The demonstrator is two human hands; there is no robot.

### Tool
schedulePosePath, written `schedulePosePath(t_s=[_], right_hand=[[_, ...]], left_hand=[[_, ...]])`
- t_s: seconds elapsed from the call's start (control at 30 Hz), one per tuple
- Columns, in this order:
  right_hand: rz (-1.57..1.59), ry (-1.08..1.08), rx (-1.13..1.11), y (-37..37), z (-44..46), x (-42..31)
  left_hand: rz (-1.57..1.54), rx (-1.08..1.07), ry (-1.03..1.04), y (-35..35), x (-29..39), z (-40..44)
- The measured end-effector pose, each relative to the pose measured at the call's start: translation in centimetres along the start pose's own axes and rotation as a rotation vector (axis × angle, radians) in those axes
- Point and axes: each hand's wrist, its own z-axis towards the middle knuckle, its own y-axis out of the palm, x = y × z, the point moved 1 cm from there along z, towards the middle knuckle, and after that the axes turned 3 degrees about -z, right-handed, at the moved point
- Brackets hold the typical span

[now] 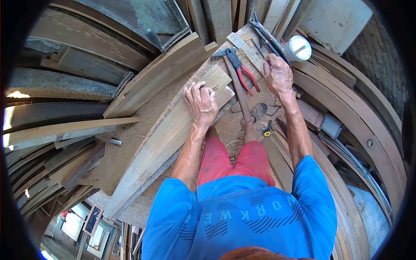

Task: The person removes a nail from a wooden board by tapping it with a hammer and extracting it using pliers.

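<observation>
My left hand [200, 104] lies on a long pale wooden board [160, 141], near its far end, with fingers bent over its left edge. My right hand [278, 76] is closed above the right side of the bench, beside a flat wood strip [248, 52]; anything inside its fingers is hidden. Between my hands are pliers with red handles [248, 78], across the head of a hammer with a long wooden handle [237, 89]. Dark slender tools [269, 38] lie just beyond my right hand.
A white round container [299, 48] stands right of the tools. Thick planks [158, 76] lean at the left, and long curved-looking boards [346, 93] stack at the right. Sawdust covers the bench [117, 162], where a small metal piece [115, 141] lies. A yellow-and-black object [268, 130] is by my knee.
</observation>
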Motion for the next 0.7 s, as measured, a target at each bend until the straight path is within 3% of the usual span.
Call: schedulePosePath(t_s=[0.17, 0.3, 0.43, 0.53, 0.7], right_hand=[[-0.039, -0.082, -0.016, 1.0, -1.9, -0.5], [-0.025, -0.084, 0.144, 2.1, -0.6, 1.3], [-0.18, 0.029, 0.231, 1.5, 3.2, 3.7], [-0.228, 0.049, 0.136, 2.2, 5.2, 6.6], [-0.191, -0.028, 0.171, 2.4, 5.8, 6.5]], left_hand=[[-0.014, -0.165, 0.09, 0.1, -0.5, -3.4], [-0.049, -0.372, 0.159, -0.8, -0.3, -6.0], [-0.047, -0.301, 0.138, -0.3, -0.1, -5.7], [-0.082, -0.28, 0.137, -0.8, 0.0, -5.3], [-0.132, -0.274, 0.152, -1.1, -0.5, -5.2]])
